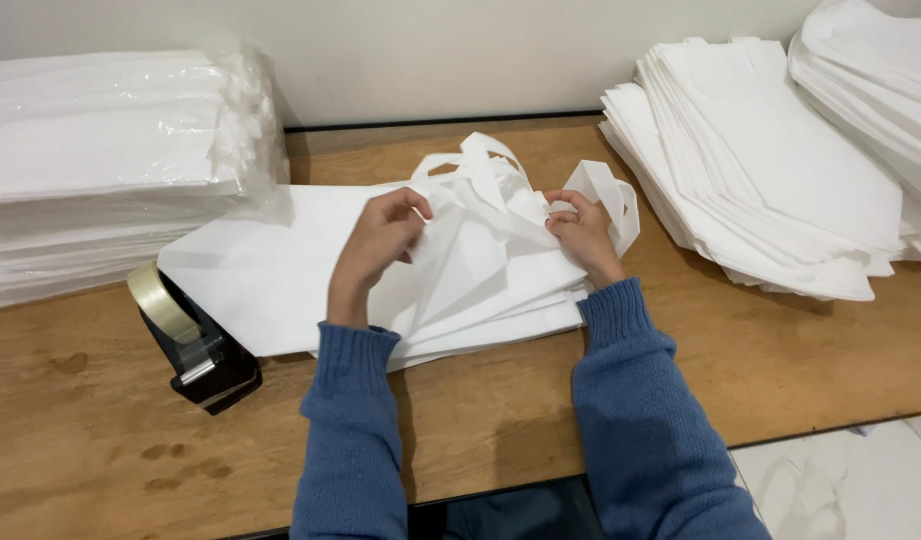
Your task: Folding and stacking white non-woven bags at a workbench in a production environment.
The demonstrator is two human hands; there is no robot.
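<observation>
step: folding top flat white fabric bag | left hand pinching its fold, right hand pinching white loop handles | next: likely keep edges aligned

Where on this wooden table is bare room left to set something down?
Bare wood lies at the table's front right, between the right hand's sleeve and the fanned bag stack, and front left below the tape dispenser. The back is crowded: wrapped bundle, centre bags.

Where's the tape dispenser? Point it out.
In the head view, the black tape dispenser sits on the wooden table, left of the left hand, touching the flat white bags.
</observation>
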